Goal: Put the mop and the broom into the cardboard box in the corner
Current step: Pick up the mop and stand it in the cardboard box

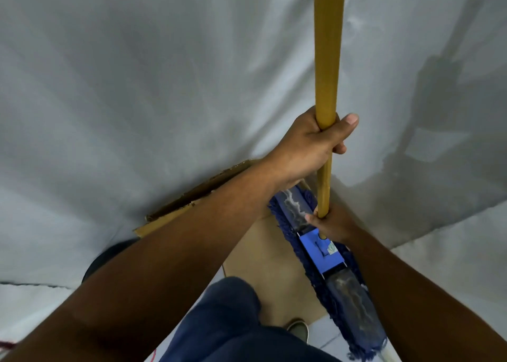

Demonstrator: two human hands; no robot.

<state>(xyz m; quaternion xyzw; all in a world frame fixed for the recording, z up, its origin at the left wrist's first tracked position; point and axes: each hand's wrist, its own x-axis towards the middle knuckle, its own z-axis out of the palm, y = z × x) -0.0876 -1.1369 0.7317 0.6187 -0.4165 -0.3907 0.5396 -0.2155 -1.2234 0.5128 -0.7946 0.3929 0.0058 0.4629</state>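
Note:
A mop with a long yellow handle (pixel 327 60) stands nearly upright in front of me. Its flat blue head (pixel 323 249) with dark blue fringe lies slanted over the cardboard box (pixel 263 252) in the corner. My left hand (pixel 310 145) grips the handle halfway up. Lower down, my right hand (pixel 333 224) holds the handle just above the head. Whether the head rests on the box or hangs above it, I cannot tell. The broom is out of sight.
White sheeting (pixel 137 101) covers both walls that meet behind the box. A torn cardboard flap (pixel 192 200) leans on the left wall. A dark round object (pixel 109 257) lies left of the box. My knee (pixel 236 307) and shoe (pixel 299 330) are near the box's front.

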